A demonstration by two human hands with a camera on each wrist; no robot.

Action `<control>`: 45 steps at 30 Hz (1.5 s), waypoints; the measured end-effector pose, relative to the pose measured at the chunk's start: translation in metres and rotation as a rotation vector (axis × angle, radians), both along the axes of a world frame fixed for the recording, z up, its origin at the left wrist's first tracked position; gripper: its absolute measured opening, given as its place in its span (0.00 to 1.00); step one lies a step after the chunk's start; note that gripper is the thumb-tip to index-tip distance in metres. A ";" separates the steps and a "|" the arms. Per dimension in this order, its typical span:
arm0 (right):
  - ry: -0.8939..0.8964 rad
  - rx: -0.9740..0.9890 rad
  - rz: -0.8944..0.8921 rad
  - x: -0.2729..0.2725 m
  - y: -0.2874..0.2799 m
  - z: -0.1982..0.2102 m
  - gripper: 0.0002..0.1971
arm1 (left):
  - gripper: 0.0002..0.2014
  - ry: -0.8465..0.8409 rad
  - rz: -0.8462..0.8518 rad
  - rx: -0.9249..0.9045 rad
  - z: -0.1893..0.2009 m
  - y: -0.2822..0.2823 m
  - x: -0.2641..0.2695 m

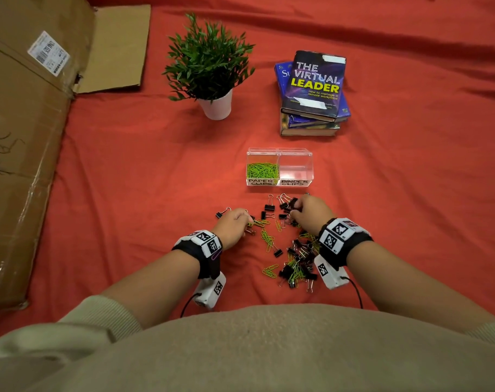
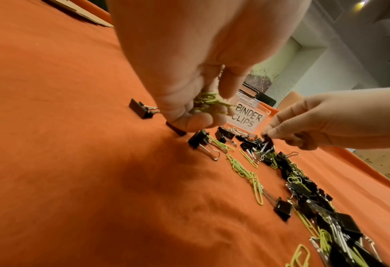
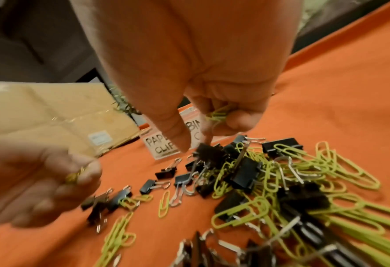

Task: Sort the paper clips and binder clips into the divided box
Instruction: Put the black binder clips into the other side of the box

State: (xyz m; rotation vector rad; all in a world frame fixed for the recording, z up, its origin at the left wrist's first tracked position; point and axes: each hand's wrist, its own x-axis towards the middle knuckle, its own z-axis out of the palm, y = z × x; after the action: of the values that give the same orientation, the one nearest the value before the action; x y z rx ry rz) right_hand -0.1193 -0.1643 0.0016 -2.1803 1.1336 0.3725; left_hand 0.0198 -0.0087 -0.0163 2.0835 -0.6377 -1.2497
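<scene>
Both fists are stocked: your left hand (image 2: 189, 86) bunches green paper clips (image 2: 209, 103), your right hand (image 3: 212, 101) curls round more, saving trips. Just beyond the pile (image 1: 294, 258) waits the box (image 1: 279, 170), binder side empty.

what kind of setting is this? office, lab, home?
Likely a staged tabletop in an office or lab, not certain. A red cloth covers the surface, with a potted plant, stacked books, a labelled divided box and flattened cardboard.
</scene>
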 end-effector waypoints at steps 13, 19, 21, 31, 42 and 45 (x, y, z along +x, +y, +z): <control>0.148 -0.127 0.271 0.016 0.047 -0.023 0.16 | 0.15 -0.384 -0.301 0.122 0.005 -0.023 -0.001; -0.040 0.021 0.147 0.008 0.038 -0.018 0.07 | 0.14 -0.600 -0.545 0.101 0.002 -0.024 -0.004; -0.141 0.135 -0.021 0.006 0.031 -0.017 0.04 | 0.13 -0.653 -0.613 0.103 -0.001 -0.023 -0.005; -0.217 0.497 -0.312 0.019 0.028 -0.013 0.08 | 0.11 -0.669 -0.654 0.055 -0.009 -0.016 0.001; -0.039 -0.023 0.237 0.034 0.044 -0.027 0.11 | 0.08 -0.195 -0.031 -0.035 0.000 -0.005 0.019; -0.043 -0.063 0.304 0.032 0.047 -0.031 0.12 | 0.12 -0.043 0.042 -0.047 -0.001 -0.005 0.017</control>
State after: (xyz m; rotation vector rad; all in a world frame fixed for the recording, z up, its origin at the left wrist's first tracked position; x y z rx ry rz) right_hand -0.0869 -0.1172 -0.0297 -2.4104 0.7995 0.4225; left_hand 0.0363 -0.0139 -0.0176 2.0799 -0.6334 -1.1586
